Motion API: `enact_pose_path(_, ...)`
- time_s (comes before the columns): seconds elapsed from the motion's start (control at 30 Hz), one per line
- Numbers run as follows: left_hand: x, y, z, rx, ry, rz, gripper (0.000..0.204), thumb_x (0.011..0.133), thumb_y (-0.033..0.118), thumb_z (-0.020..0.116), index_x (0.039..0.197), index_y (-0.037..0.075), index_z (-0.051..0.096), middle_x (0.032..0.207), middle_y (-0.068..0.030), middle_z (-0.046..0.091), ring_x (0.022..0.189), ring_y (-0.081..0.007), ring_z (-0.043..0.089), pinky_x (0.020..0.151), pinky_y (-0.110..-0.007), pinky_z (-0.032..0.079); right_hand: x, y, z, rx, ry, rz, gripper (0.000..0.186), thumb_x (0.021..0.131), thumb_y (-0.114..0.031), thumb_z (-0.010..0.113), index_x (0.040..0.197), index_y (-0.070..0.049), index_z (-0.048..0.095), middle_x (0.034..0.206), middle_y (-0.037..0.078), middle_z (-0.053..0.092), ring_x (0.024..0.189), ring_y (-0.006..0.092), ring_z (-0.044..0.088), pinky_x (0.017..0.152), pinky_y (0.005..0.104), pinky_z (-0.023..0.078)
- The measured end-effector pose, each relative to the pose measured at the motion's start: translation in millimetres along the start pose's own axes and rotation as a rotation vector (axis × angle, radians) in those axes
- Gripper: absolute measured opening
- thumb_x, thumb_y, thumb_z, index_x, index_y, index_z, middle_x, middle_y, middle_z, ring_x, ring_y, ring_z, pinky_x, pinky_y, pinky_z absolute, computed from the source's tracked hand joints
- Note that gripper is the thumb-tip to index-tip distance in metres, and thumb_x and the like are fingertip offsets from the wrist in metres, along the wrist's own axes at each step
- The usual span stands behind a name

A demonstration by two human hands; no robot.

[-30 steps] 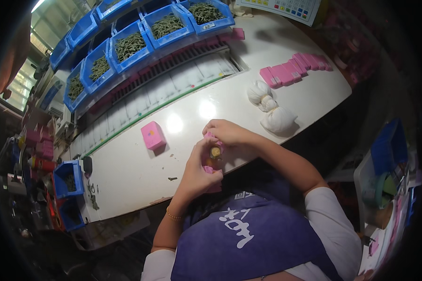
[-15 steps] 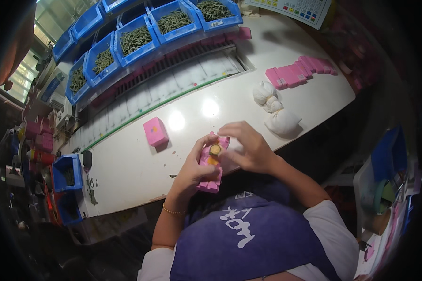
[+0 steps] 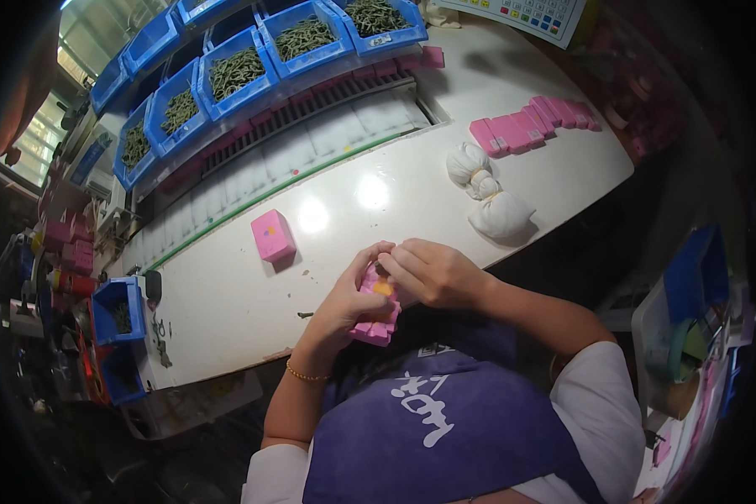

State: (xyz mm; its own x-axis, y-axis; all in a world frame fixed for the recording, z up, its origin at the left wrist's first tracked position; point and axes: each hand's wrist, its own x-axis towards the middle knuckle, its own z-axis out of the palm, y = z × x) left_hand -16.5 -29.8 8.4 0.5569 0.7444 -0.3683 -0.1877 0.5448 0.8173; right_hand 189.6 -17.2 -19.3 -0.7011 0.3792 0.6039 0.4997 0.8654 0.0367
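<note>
My left hand (image 3: pixel 343 304) grips a pink box-shaped piece (image 3: pixel 376 321) at the near edge of the white table (image 3: pixel 227 294). My right hand (image 3: pixel 433 273) is closed over the top of the same piece, fingers pressing on a small orange part (image 3: pixel 383 288) set in it. Both hands meet just above my purple apron. A single pink box (image 3: pixel 272 236) with coloured dots lies on the table, up and to the left of my hands.
Blue bins (image 3: pixel 235 71) of dark green pieces line the far edge behind a slotted rack. A row of pink boxes (image 3: pixel 529 124) and white tied cloth bundles (image 3: pixel 487 193) lie at the right. More blue bins (image 3: pixel 118 311) sit at the left end.
My hands with the pink piece have stayed at the table's near edge; my right hand has shifted from beside the piece to over its top.
</note>
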Motion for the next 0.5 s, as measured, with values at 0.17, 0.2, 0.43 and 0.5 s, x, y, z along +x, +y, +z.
enact_pose_path(0.17,1.3,-5.1,7.2,0.022,0.041,-0.025,0.081,0.066,-0.004,0.065,0.143,0.001,0.04,0.117,-0.0118,0.055,0.089,-0.0165,0.062,0.074,-0.029,0.055,-2.2,-1.6,13.9,0.216,0.036,0.248,0.029,0.082,-0.01,0.064,0.106,0.004,0.056,0.098,0.016,0.06,0.086,0.0289,0.062,0.074,0.0369,0.054)
enact_pose_path(0.2,2.0,-7.5,7.3,0.063,0.043,-0.035,0.081,0.066,-0.005,0.065,0.144,0.001,0.04,0.119,-0.0126,0.055,0.09,-0.017,0.063,0.074,-0.029,0.055,0.3,1.0,12.9,0.216,0.035,0.244,0.029,0.082,-0.01,0.064,0.106,0.004,0.056,0.098,0.016,0.06,0.086,0.0289,0.062,0.074,0.0369,0.054)
enact_pose_path(0.43,0.3,-2.4,6.9,-0.031,0.089,0.032,0.088,0.063,-0.005,0.06,0.148,0.003,0.038,0.144,-0.0142,0.042,0.101,-0.0221,0.063,0.082,-0.031,0.056,-1.4,37.7,14.4,-0.005,0.125,0.398,0.023,0.084,-0.008,0.066,0.104,-0.002,0.058,0.103,0.012,0.06,0.092,0.0297,0.061,0.079,0.0368,0.053)
enact_pose_path(0.5,-1.7,0.3,5.4,-0.059,0.058,0.008,0.087,0.066,-0.005,0.061,0.149,0.003,0.037,0.145,-0.0142,0.041,0.104,-0.0216,0.061,0.085,-0.032,0.055,-8.4,43.2,15.1,-0.023,-0.027,0.383,0.027,0.086,-0.013,0.066,0.111,-0.003,0.061,0.111,0.011,0.061,0.102,0.0291,0.058,0.091,0.0421,0.049)
